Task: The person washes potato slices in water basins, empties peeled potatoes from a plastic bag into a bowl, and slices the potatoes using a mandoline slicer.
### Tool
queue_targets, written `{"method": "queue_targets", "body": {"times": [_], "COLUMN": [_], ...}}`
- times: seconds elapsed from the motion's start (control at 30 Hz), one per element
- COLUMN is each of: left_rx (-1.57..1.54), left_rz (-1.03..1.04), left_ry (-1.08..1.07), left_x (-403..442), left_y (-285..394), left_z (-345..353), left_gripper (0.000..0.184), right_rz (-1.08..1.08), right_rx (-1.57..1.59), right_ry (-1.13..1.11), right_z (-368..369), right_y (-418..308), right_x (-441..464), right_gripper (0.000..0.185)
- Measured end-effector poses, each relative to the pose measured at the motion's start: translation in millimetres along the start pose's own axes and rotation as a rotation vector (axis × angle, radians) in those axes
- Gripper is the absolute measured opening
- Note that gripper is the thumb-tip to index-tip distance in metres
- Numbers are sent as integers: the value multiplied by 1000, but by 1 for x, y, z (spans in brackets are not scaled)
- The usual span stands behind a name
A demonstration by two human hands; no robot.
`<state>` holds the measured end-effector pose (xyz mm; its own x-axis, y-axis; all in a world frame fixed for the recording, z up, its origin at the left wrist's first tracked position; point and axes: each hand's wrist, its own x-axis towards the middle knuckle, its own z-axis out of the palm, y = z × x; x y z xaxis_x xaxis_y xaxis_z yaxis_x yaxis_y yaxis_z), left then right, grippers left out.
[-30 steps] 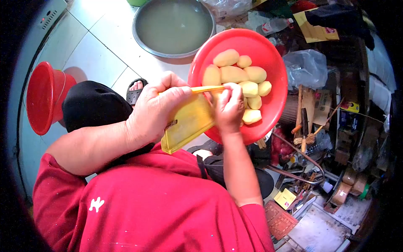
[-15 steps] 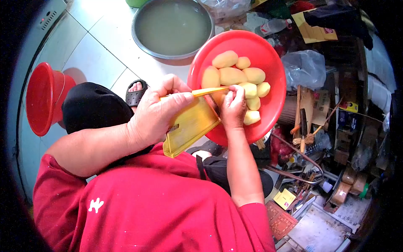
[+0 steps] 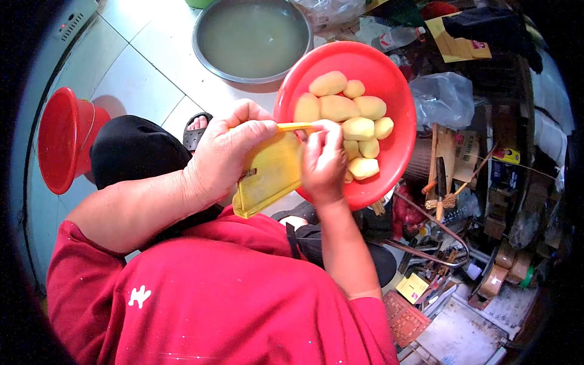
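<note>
My left hand (image 3: pixel 228 149) is closed on the upper left of a flat yellow thing (image 3: pixel 271 170) with straight edges and a small dark mark; I cannot make out its kind. The thumb lies along its top edge. At its right end, the fingers of my right hand (image 3: pixel 323 161) are bent and pressed together at the top edge. Whether they hold anything else is hidden. Just beyond my right hand is a red basin (image 3: pixel 398 143) with several peeled potatoes (image 3: pixel 339 108) in it, some whole and some with flat cut ends.
A grey basin (image 3: pixel 210 67) of cloudy water stands on the tiled floor. At the left, a red bucket (image 3: pixel 58 140) leans near my knee. Clutter fills the right side: a clear plastic bag (image 3: pixel 443 97), a bottle (image 3: pixel 398 38), a dark-handled tool (image 3: pixel 440 173) and cardboard.
My right hand has moved left along the top edge of the yellow thing and now covers its right end. My left hand stays nearly in place. The yellow thing has tilted slightly.
</note>
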<state>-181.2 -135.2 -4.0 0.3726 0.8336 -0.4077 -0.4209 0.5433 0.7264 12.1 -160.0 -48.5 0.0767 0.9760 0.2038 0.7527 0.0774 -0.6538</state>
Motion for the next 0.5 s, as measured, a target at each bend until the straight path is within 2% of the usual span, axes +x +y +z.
{"method": "queue_targets", "body": {"times": [0.07, 0.13, 0.27, 0.37, 0.43, 0.5], "left_rx": [31, 21, 80, 56, 28, 53], "left_rz": [-11, 1, 24, 17, 26, 23], "left_ry": [11, -9, -31, -34, -50, -41], "left_x": [-2, -5, -8, -7, -4, -4], "left_y": [0, 2, 0, 0, 0, 3], "left_z": [0, 3, 2, 1, 1, 1], "left_gripper": [15, 15, 16, 17, 18, 18], "right_rz": [-53, -81, -30, -126, 24, 54], "right_rx": [52, 50, -62, -73, 21, 82], "right_ry": [-61, 60, 52, 118, 130, 168], "right_z": [-8, 2, 2, 6, 8, 8], "right_y": [-40, -16, 17, 20, 22, 19], "right_x": [-4, 2, 5, 6, 3, 3], "right_gripper": [19, 20, 16, 14, 13, 13]}}
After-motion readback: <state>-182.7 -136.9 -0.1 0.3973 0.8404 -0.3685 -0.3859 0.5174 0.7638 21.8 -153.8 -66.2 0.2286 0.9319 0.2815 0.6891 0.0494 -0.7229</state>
